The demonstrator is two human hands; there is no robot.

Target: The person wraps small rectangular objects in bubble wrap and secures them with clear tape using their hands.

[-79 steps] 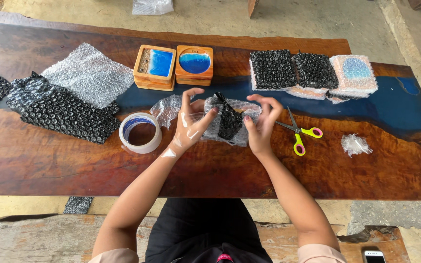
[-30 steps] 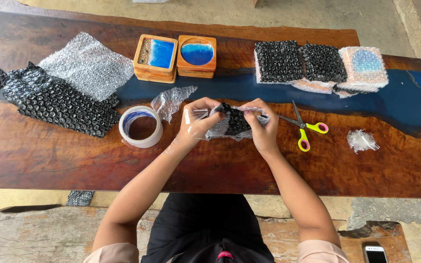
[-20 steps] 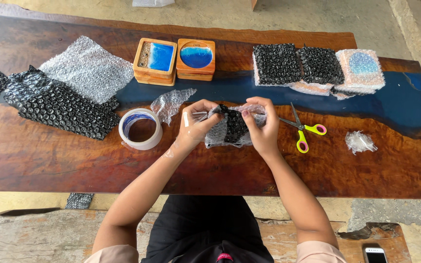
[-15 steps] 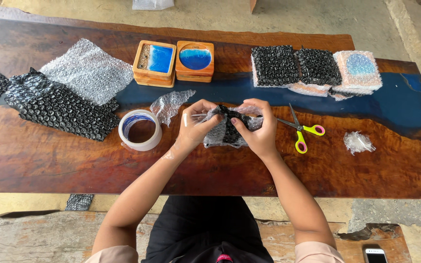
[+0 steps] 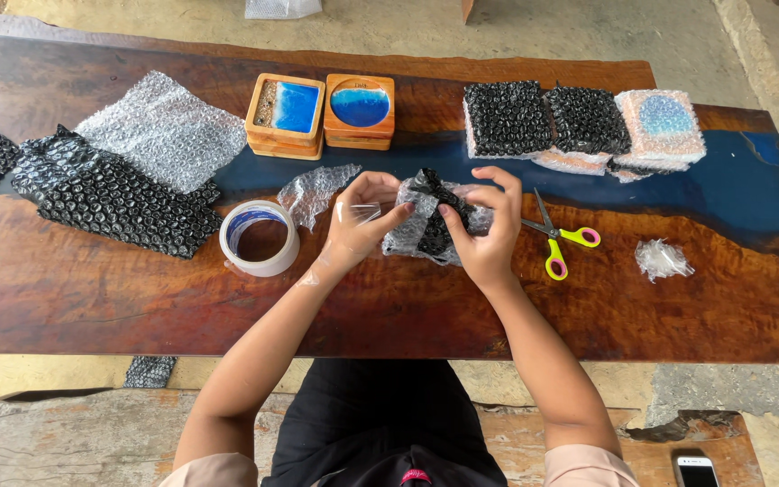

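Holding bubble-wrapped bundle (image 5: 433,219) above table (image 5: 92,298) middle: left hand (image 5: 360,219) grip pinching clear tape strip (image 5: 357,213) beside bundle, right hand (image 5: 482,227) grip closed on wrap. Bundle likely light, soft outside, slippery; best held by edges.

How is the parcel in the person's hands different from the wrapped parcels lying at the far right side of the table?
The parcel in the hands is held up off the table by the left hand and right hand; the finished parcels lie flat in a row. The held one looks loose and crumpled, with clear and black wrap mixed; the finished ones are neat squares, two black and one clear. Both kinds are in bubble wrap.
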